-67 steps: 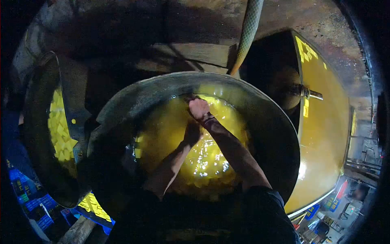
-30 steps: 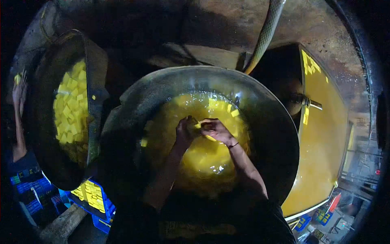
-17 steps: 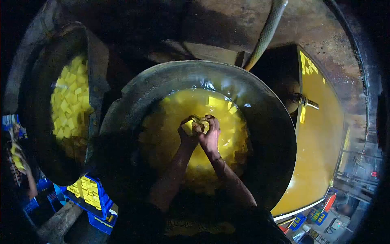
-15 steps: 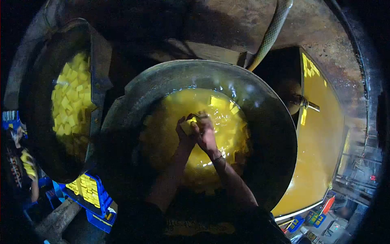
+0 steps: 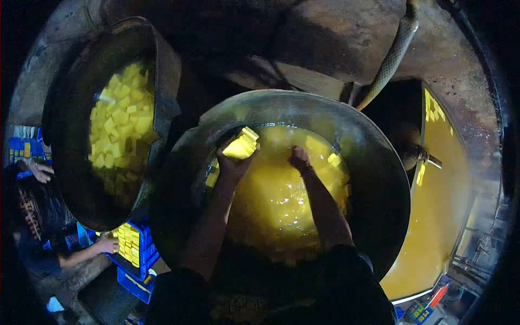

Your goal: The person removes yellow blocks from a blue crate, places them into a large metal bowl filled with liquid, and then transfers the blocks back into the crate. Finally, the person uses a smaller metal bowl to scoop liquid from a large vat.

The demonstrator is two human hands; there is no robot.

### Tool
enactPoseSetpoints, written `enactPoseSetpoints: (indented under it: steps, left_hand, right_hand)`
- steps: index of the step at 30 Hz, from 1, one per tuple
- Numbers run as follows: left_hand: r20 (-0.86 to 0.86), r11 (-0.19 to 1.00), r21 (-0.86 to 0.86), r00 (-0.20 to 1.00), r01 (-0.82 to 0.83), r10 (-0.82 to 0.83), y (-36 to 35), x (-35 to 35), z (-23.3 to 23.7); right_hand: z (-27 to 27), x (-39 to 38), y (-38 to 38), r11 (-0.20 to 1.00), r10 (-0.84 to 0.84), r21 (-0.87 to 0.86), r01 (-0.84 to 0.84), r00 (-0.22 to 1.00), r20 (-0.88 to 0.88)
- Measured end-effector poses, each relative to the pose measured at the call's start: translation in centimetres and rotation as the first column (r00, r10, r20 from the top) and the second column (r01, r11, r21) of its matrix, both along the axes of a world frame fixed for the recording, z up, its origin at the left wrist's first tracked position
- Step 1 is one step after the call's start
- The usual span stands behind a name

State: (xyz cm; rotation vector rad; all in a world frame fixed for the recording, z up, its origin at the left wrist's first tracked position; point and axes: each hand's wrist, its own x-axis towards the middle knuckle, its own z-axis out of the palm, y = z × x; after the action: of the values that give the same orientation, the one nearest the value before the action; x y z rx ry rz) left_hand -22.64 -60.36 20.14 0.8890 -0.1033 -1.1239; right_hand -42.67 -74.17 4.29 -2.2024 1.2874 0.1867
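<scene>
Several yellow tofu blocks (image 5: 241, 145) are stacked in my left hand (image 5: 233, 167), its fingers wrapped round them. That hand is raised over the left part of a big round pan (image 5: 379, 162) of cloudy yellow liquid (image 5: 271, 187). My right hand (image 5: 299, 159) is at the liquid's surface, right of the middle, and looks curled. The liquid hides its fingertips and anything in them. Loose tofu blocks (image 5: 334, 160) lie in the liquid along the pan's right side, and others sit at its left edge below my left hand.
To the left is a second pan (image 5: 162, 81) with many tofu pieces (image 5: 122, 116). Below it, a co-worker's hand (image 5: 110, 245) touches tofu in a blue crate (image 5: 149, 246). A vat of yellow-brown liquid (image 5: 428, 233) stands at right, with a metal pipe (image 5: 430, 158). A hose (image 5: 392, 59) hangs behind.
My hands, together over the pan's middle before, are now apart: the left up and left with the tofu stack, the right down at the liquid. The view has shifted, and the co-worker's arm reached the crate.
</scene>
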Motion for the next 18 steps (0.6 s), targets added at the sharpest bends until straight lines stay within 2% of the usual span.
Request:
enactPoseSetpoints:
  steps: [1,2,3,4,5,6,7,8,9,10,11,12,13,14,16,18]
  left_hand:
    - [0.237,1.0,0.021,0.971,0.002,-0.007,-0.1,0.0,0.2]
    - [0.462,0.999,0.039,0.887,0.001,-0.019,-0.3,-0.1,0.5]
    - [0.659,0.998,0.058,0.751,-0.002,-0.037,-0.5,0.0,0.8]
    - [0.659,0.998,0.06,0.751,-0.003,-0.037,-0.9,0.3,1.7]
    - [0.047,0.985,-0.137,0.994,0.105,-0.099,-1.4,0.9,2.6]
    - [-0.559,0.935,-0.351,0.787,0.06,-0.26,-1.4,1.1,3.4]
    - [-0.044,0.99,-0.137,0.998,-0.041,0.036,-1.6,0.0,1.2]
    - [-0.042,0.99,-0.133,0.998,-0.047,0.042,-1.6,0.2,2.0]
    - [-0.29,0.975,-0.216,0.951,0.043,-0.106,-2.2,0.8,3.9]
    - [-0.501,0.942,-0.32,0.825,0.104,-0.262,-2.5,1.2,5.5]
    - [-0.482,0.942,-0.321,0.838,0.101,-0.255,-2.7,1.1,6.5]
    - [-0.478,0.942,-0.322,0.843,0.095,-0.248,-2.6,0.8,7.5]
    - [-0.505,0.955,-0.292,0.838,0.06,-0.207,-2.5,0.5,8.7]
    - [-0.53,0.965,-0.262,0.832,0.025,-0.166,-2.4,0.2,9.8]
    - [-0.531,0.961,-0.275,0.829,0.024,-0.173,-1.5,0.1,11.8]
    - [-0.537,0.937,-0.35,0.82,-0.005,-0.196,-0.1,-0.3,14.9]
  right_hand:
    - [1.0,-0.6,0.0,1.0,-0.002,0.02,0.0,0.998,0.062]
    - [1.7,-1.1,-0.1,0.999,-0.005,0.036,0.001,0.992,0.125]
    - [2.3,-1.7,-0.2,0.999,-0.003,0.038,-0.002,0.992,0.124]
    - [3.2,-2.1,-0.2,1.0,0.018,0.008,-0.02,0.979,0.203]
    - [2.6,-2.9,-0.5,0.999,0.042,-0.023,-0.037,0.959,0.281]
    - [1.6,-3.0,-1.2,0.999,0.043,-0.02,-0.039,0.958,0.285]
    - [-2.9,-3.4,-2.8,0.931,-0.23,0.366,-0.007,0.766,0.6]
    - [-5.4,-3.6,-3.4,0.723,-0.56,0.678,-0.132,0.463,0.687]
    - [-4.2,-3.0,-2.7,0.719,-0.561,0.681,-0.137,0.463,0.686]
    - [-1.6,-1.7,-2.0,0.876,-0.312,0.472,-0.096,0.634,0.707]
    - [1.1,-0.2,-1.3,0.969,-0.053,0.221,-0.112,0.776,0.629]
    - [3.6,1.7,-0.5,0.983,0.179,-0.04,-0.18,0.871,0.457]
    - [6.6,4.5,0.8,0.944,0.294,0.094,-0.316,0.936,0.192]
    - [8.2,7.5,2.1,0.881,0.428,0.254,-0.398,0.901,-0.07]
    - [9.5,10.4,7.1,0.92,0.361,0.154,-0.36,0.932,0.024]
    - [6.4,12.1,11.1,0.949,0.311,-0.05,-0.31,0.95,0.018]
